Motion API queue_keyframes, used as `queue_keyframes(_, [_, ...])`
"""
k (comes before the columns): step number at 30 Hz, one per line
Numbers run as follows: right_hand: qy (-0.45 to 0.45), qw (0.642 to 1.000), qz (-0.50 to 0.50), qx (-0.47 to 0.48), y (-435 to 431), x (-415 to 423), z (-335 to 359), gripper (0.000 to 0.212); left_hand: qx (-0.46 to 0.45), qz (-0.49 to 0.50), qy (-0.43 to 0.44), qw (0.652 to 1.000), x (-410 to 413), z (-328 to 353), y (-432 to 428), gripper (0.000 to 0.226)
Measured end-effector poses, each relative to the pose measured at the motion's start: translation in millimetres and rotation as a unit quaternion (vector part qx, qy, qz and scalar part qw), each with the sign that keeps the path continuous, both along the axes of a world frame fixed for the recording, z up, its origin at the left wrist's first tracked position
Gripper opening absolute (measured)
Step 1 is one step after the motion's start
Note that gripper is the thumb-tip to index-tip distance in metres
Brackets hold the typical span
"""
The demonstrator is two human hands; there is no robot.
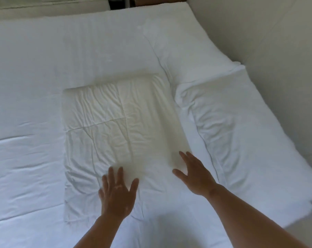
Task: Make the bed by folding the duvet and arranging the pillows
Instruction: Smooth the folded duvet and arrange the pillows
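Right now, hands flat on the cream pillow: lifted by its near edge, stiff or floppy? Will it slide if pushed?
Probably floppy: the cream pillow lies thin and flat, creased all over. Likely light, given that thin soft look. Pushed, its loose cover would probably bunch under the left hand and right hand before it slides.

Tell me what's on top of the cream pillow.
Left hand flat on the near end of the cream pillow, right hand at its right edge. Fabric under them is hidden.
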State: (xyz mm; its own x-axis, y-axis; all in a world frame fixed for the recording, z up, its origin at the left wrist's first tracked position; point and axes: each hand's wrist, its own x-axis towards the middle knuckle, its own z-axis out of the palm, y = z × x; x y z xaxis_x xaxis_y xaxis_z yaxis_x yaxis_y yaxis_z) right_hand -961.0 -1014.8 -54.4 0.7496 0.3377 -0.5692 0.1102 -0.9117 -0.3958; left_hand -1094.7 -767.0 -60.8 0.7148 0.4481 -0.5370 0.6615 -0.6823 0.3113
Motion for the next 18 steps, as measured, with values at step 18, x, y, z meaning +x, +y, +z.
queue_keyframes(18, [-0.035, 0.973, -0.214, -0.074, -390, 184, -41, 0.099, -0.297, 0.043, 0.117, 0.947, 227, -17, -341, 0.085])
